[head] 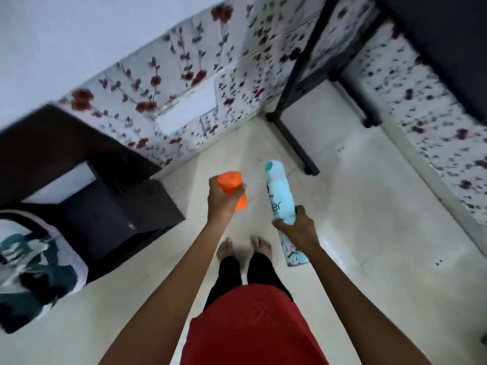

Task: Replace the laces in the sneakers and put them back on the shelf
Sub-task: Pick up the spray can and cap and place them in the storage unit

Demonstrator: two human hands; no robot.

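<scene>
- We're looking straight down at a person standing on a cream tiled floor (369,206), both arms stretched forward.
- The left grip (224,200) is wrapped tight round a small orange bottle (232,185), whose flat orange end points up at the camera.
- The right grip (297,229) is closed round a tall pale-blue spray can (279,191). It holds the can low on its body, with the rounded cap tilted away and up.
- The two containers sit near each other in mid-air without touching.
- Where the sneakers and their laces are I cannot tell; this view doesn't show them.
- Below the hands are two bare feet (225,250) side by side on the tiles, with black trousers (229,275) and a red top (253,325).
- On the left, a dark wooden cabinet (105,206) stands against the wall, with a pale panel on its upper part.
- Beside the cabinet at the far left edge lies a teal, white and black patterned fabric (31,259), heavily blurred.
- Ahead, the lower wall wears floral wallpaper (184,75) of red and dark blossoms on white, with one bare white patch (187,111) in it. The wall above is plain.
- At upper right, a black metal frame (297,101) plants its legs on the floor in the corner, with a dark top over it.
</scene>
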